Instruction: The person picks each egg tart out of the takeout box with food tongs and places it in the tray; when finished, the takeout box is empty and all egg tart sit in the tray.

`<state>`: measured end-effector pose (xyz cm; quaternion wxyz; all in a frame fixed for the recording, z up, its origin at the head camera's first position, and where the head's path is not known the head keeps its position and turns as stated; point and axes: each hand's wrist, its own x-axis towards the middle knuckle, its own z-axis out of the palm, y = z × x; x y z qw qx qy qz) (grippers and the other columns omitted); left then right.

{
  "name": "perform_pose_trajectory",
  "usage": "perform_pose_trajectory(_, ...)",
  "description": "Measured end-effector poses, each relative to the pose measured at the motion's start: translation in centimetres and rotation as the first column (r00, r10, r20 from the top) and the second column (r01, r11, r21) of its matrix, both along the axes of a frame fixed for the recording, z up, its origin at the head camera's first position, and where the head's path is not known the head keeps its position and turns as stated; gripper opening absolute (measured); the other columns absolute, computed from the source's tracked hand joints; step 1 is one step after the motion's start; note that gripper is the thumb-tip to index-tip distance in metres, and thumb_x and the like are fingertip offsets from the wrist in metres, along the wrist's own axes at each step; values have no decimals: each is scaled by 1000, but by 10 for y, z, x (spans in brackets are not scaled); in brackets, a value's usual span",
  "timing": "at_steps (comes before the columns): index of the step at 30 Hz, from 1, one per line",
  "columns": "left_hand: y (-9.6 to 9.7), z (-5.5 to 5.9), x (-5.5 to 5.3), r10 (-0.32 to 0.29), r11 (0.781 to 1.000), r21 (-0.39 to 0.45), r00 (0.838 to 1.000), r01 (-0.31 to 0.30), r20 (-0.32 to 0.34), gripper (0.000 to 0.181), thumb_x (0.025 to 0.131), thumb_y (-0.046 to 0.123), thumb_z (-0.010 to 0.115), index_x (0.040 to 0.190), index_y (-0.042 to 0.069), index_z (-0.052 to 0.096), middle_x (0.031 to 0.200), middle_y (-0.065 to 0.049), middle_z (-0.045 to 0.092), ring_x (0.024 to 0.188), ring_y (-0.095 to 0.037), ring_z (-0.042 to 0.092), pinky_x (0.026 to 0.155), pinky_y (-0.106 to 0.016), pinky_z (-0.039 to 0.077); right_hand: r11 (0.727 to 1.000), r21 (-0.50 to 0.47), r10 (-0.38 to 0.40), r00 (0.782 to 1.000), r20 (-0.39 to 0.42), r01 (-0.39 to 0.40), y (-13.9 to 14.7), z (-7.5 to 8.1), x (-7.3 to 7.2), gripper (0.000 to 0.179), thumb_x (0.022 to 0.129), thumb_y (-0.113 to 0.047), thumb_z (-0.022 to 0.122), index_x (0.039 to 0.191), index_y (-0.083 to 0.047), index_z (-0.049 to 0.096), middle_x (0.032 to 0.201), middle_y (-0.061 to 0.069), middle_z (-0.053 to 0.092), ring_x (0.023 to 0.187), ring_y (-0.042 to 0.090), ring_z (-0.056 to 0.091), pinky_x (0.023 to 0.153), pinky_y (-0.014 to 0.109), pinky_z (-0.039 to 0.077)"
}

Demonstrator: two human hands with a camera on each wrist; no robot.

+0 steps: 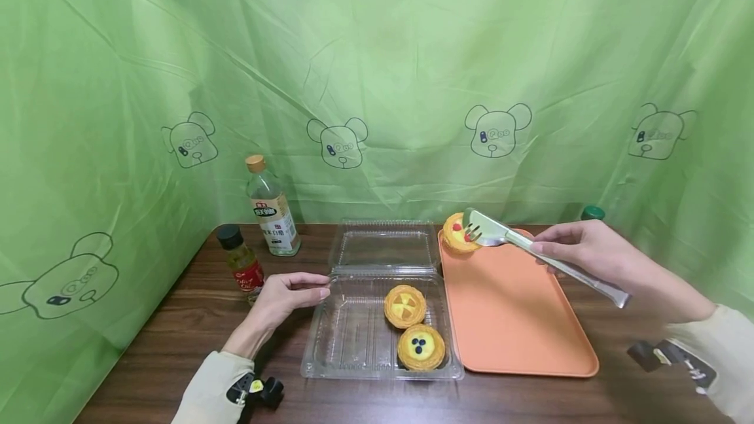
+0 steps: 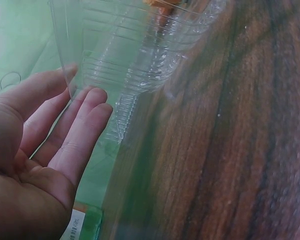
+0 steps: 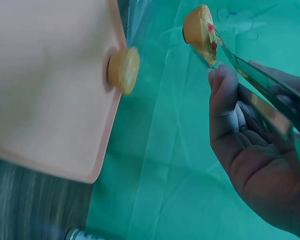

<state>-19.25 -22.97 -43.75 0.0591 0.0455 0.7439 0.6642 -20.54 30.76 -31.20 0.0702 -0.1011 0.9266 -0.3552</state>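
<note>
My left hand (image 1: 287, 294) pinches the left rim of a clear plastic clamshell box (image 1: 353, 319), whose lid (image 1: 385, 244) lies folded back. Two egg tarts sit on the right side of the box: one with yellow fruit pieces (image 1: 404, 307), one with dark berries (image 1: 421, 347). My right hand (image 1: 595, 250) holds metal food tongs (image 1: 559, 265) over the orange tray (image 1: 518, 319). Between the tong tips is an egg tart with red fruit (image 3: 199, 31), raised above the tray. The right wrist view shows another tart (image 3: 124, 71) on the tray near its edge; the head view hides it.
A glass bottle with an orange cap (image 1: 274, 211) and a smaller dark-capped olive oil bottle (image 1: 244, 265) stand left of the box. Behind my right hand shows a green cap (image 1: 592, 212). A green curtain (image 1: 406, 70) encloses the wooden table (image 1: 177, 326).
</note>
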Motion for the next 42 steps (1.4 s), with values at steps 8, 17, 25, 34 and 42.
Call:
perform_pose_trajectory(8, -1, 0, -1, 3, 1000, -5, 1000, -3, 5, 37, 89, 8, 88, 120, -8, 76, 109, -17, 78, 95, -17, 76, 87, -33, 63, 999, 33, -26, 999, -27, 27, 28, -12, -11, 46, 106, -39, 69, 131, -2, 73, 84, 2, 78, 77, 20, 74, 63, 30, 55)
perform_pose_trajectory(17, -1, -1, -1, 12, 1000, -2, 1000, -11, 14, 36, 88, 8, 88, 119, -6, 77, 110, -16, 79, 96, -18, 76, 87, -34, 63, 998, 15, -64, 998, 6, 64, 47, -24, -22, 49, 106, -41, 68, 128, 2, 72, 91, 3, 79, 79, 19, 76, 65, 30, 58)
perform_pose_trajectory(25, -1, -1, -1, 6, 1000, -14, 1000, -6, 9, 36, 89, 7, 87, 120, -8, 76, 110, -16, 78, 96, -16, 76, 87, -32, 63, 996, 24, -90, 994, 55, 89, 60, -37, -28, 41, 108, -38, 66, 118, 0, 75, 90, 5, 78, 77, 18, 73, 60, 30, 57)
perform_pose_trajectory(34, 0, -1, -2, 22, 1000, -19, 1000, -22, 16, 35, 89, 8, 88, 119, -5, 78, 110, -15, 79, 96, -17, 76, 87, -33, 63, 994, 74, -79, 996, 46, 76, 70, -50, -32, 41, 108, -38, 64, 115, 0, 78, 88, 2, 77, 74, 16, 70, 60, 29, 56)
perform_pose_trajectory(42, 0, 0, 0, 3, 1000, -7, 1000, -3, 3, 36, 91, 7, 86, 122, -8, 75, 113, -18, 77, 96, -17, 76, 87, -33, 63, 996, 33, -89, 993, 81, 86, 74, -61, -35, 44, 107, -31, 65, 123, 9, 73, 90, 7, 78, 75, 17, 72, 61, 30, 58)
